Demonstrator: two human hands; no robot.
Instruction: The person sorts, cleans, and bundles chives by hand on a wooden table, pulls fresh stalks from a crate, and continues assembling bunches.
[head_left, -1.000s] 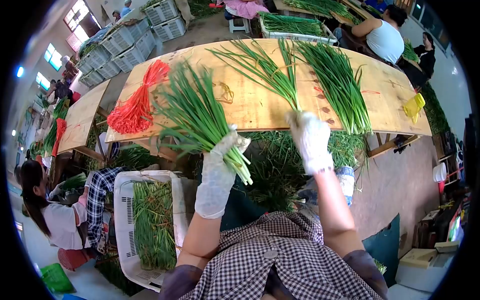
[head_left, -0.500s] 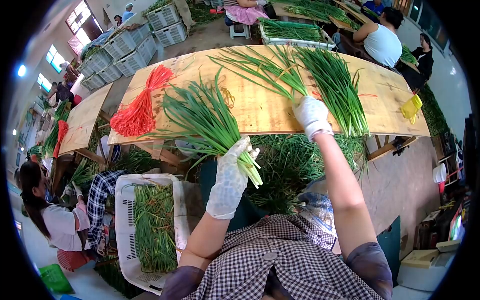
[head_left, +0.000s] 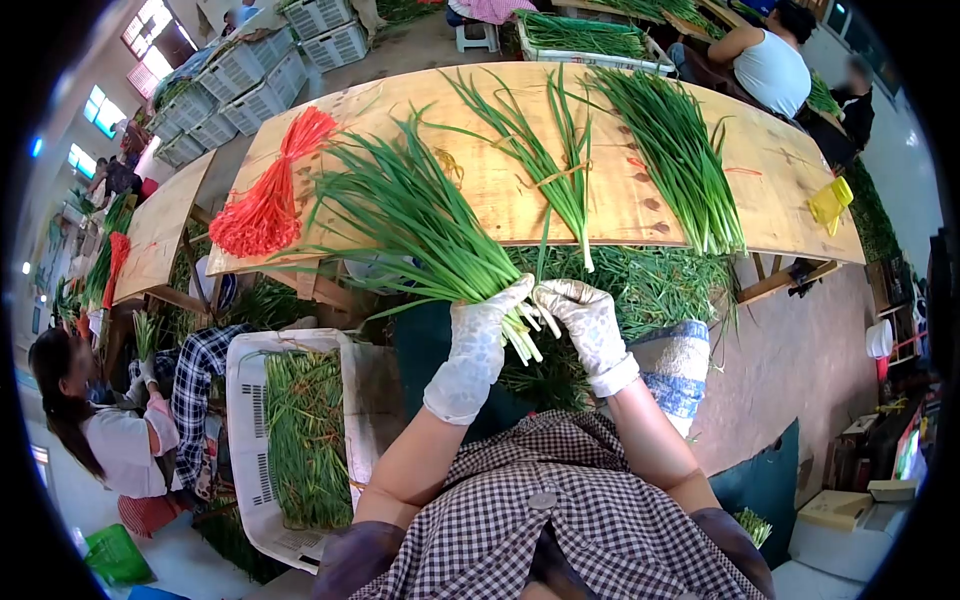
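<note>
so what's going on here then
The person's gloved left hand grips a leafy green bunch near its pale ends, in front of the wooden table. The gloved right hand is right by those ends, though whether it pinches a stalk is unclear. A smaller bunch, a larger pile and red strands lie on the table.

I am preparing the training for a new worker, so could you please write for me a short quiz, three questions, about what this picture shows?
1. Which gloved hand is wrapped around the big green bunch?
2. True or false: the red strands lie on the wooden table.
3. What does the nearest white crate hold? A: bottles; B: green leaves; C: folded cloths.

Key: 1. The left hand. 2. True. 3. B.
</note>
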